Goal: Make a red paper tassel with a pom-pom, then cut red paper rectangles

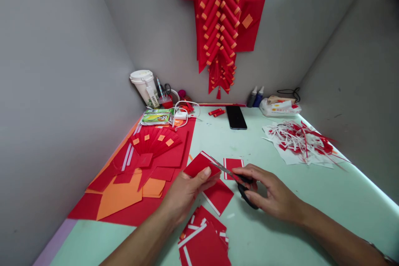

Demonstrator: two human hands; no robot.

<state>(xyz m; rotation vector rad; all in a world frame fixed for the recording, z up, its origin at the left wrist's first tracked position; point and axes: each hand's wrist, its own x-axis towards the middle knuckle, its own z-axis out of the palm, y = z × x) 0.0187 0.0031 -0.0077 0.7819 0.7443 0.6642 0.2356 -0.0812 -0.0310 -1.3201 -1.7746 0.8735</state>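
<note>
In the head view my left hand pinches a red paper card with a white strip along its edge, held above the table. My right hand has its fingers in the black handles of a pair of scissors. The scissor blades point left and lie at the right edge of the card; whether they are cutting it I cannot tell. Beneath my hands lie a red card with a white edge and another red card. Closer to me is a pile of red cards with white strips.
Red and orange paper covers the table's left side, with a white cup behind. A phone and small red rolls lie at the back. Paper scraps heap on the right. A firecracker decoration hangs on the wall.
</note>
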